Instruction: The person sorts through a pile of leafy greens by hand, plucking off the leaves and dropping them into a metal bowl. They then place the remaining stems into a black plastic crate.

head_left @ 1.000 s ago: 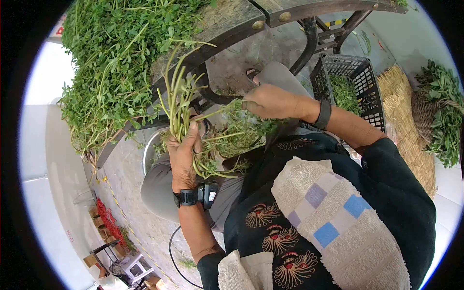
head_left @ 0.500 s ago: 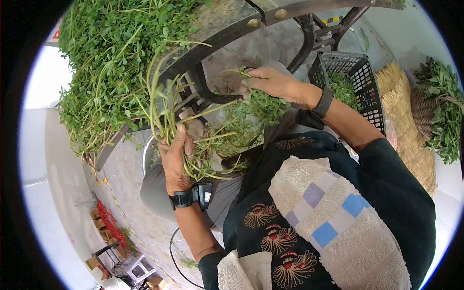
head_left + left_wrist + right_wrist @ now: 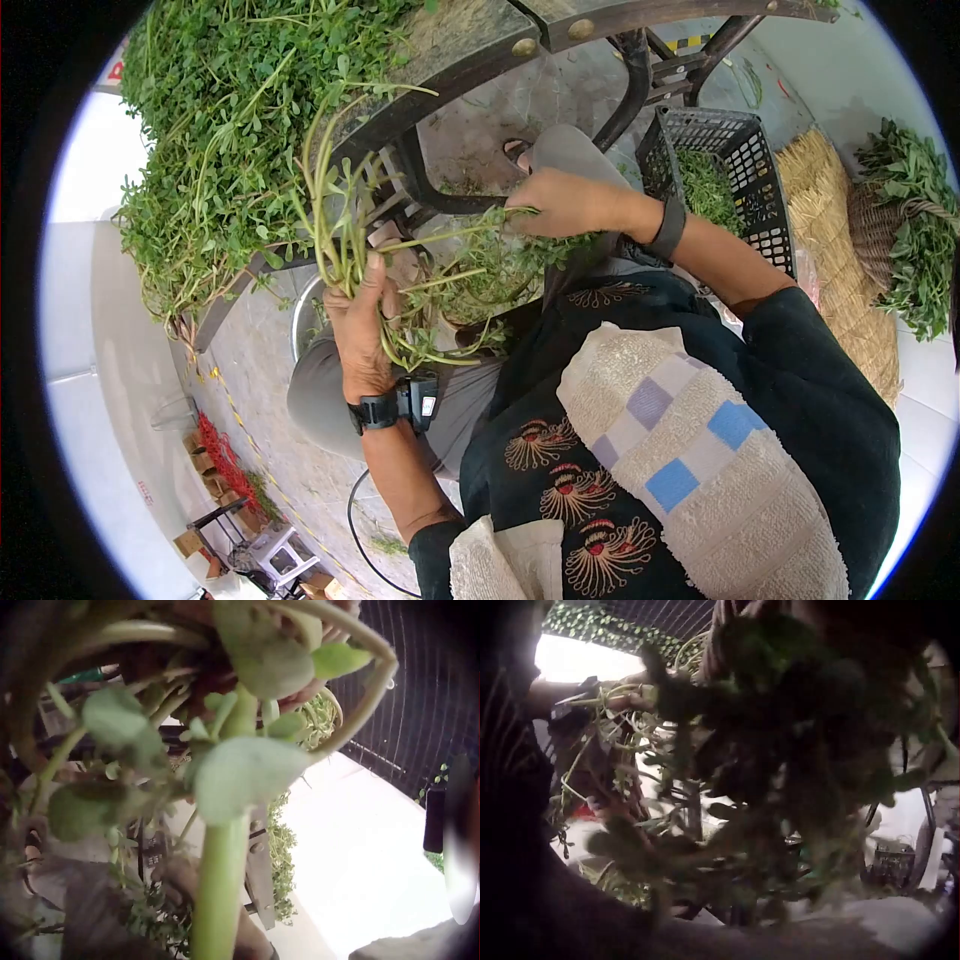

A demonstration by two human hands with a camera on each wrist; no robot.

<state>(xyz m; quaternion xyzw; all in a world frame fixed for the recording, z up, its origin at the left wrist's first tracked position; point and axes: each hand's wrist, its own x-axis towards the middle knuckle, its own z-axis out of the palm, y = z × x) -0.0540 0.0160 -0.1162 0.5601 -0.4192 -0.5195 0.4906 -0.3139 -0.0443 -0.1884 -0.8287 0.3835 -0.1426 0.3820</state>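
Green sprigs (image 3: 780, 757) crowd the right-wrist view, mostly hidden in head view behind the right hand (image 3: 572, 205) pinching them; at 9 o'clock, left hand (image 3: 362, 325) grips stems (image 3: 335, 235), long axis toward 12.

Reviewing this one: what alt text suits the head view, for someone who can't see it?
A person's left hand grips a bunch of long green stems while the right hand, close by, holds leafy sprigs. A heap of greens lies on a table at upper left; a black crate with more greens inside stands at upper right.
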